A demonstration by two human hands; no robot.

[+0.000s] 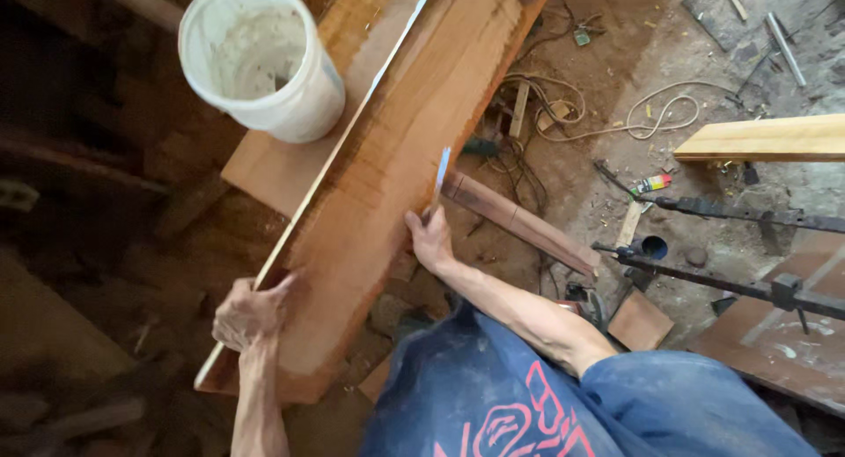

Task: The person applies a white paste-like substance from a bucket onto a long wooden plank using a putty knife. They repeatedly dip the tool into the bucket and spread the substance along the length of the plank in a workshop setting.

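A wide reddish-brown plank (387,184) runs from the near left up to the top of the view. A long thin light strip (339,149) lies along its left edge. My left hand (249,312) rests on the near end of that strip, pressing it against the plank. My right hand (431,239) sits at the plank's right edge and grips a blue-and-white pencil (439,175) whose body points up over the wood.
A white plastic bucket (264,57) stands on a board at the upper left. A second plank (519,221) lies on the dirt floor to the right, among cables (616,123). Long metal clamps (748,285) and a pale board (770,138) lie at right.
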